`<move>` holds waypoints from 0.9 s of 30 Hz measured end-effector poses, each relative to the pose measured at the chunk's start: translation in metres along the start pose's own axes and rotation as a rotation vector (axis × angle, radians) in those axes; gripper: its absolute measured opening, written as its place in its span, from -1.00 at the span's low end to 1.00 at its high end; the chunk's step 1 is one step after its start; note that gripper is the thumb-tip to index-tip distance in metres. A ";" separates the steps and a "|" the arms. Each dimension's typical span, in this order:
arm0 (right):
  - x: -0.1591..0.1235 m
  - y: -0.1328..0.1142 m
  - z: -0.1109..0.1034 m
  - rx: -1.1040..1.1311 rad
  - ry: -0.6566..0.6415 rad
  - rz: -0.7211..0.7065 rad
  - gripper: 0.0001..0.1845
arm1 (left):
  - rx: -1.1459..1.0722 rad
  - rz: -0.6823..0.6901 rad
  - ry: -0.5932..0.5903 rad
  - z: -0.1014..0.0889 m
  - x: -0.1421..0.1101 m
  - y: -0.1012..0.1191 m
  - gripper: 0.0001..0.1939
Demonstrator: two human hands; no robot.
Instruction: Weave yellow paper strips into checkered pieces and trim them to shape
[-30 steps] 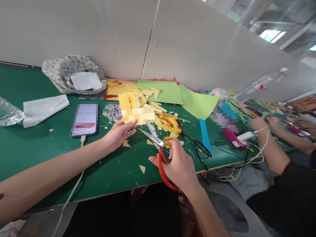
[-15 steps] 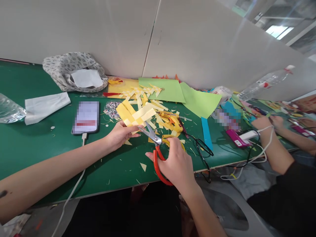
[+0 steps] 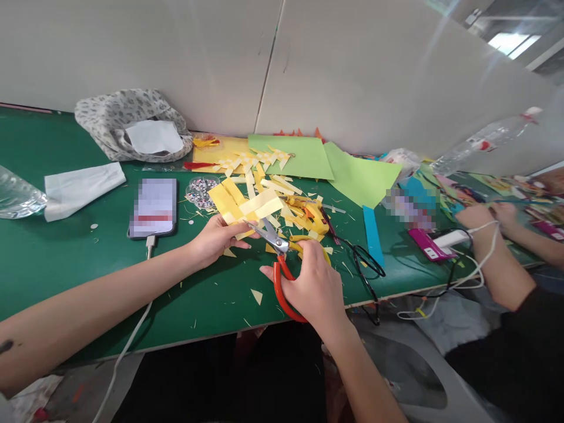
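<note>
My left hand (image 3: pixel 220 239) pinches a piece of woven yellow paper strips (image 3: pixel 229 200), some deep yellow and some pale. Scissors (image 3: pixel 281 244) with one red and one yellow handle are in my right hand (image 3: pixel 316 288), fingers through the loops. Their blades are parted and reach the lower edge of the woven paper, close to my left fingertips. Behind it lie loose yellow strips and offcuts (image 3: pixel 282 182). A yellow glue gun (image 3: pixel 311 214) with a black cord rests among them. Farther back is a finished-looking woven paper fish shape (image 3: pixel 255 160) with a red tassel.
A phone (image 3: pixel 153 208) on a white cable lies left, near a patterned cloth bag (image 3: pixel 132 126). Green paper sheets (image 3: pixel 363 176) lean by the wall. A blue strip (image 3: pixel 373 235) and a magenta power strip (image 3: pixel 427 244) lie right, near another person's hands (image 3: pixel 478 220).
The view has shifted slightly. Both hands stay almost in place, with the scissor blades still parted at the woven paper's lower edge.
</note>
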State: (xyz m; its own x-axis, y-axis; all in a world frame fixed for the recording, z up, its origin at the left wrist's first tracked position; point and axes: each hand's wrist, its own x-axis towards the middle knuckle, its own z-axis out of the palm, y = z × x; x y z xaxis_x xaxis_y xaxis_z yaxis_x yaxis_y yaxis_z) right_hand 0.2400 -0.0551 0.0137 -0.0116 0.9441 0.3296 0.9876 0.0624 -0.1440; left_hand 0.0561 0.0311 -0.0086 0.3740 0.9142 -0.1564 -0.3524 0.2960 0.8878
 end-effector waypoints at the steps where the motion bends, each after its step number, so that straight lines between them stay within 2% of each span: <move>1: 0.000 -0.001 0.000 0.003 0.006 -0.001 -0.40 | 0.007 0.002 -0.002 0.000 0.000 0.000 -0.78; 6: 0.001 -0.004 0.001 0.016 0.015 -0.019 -0.48 | 0.027 0.005 -0.036 -0.001 0.000 -0.001 -0.80; 14: 0.006 -0.007 0.006 0.034 0.069 -0.045 -0.44 | 0.032 -0.039 -0.081 0.001 -0.003 0.002 -0.75; 27: 0.008 -0.010 0.007 0.041 0.116 -0.076 -0.42 | -0.068 -0.060 -0.040 0.003 -0.004 0.002 -0.77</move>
State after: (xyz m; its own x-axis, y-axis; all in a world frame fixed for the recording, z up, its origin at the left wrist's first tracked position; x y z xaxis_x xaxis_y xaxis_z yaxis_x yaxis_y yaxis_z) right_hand 0.2293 -0.0461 0.0110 -0.0660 0.8925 0.4461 0.9773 0.1480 -0.1515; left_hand 0.0570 0.0272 -0.0049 0.4296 0.8828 -0.1898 -0.3853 0.3693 0.8457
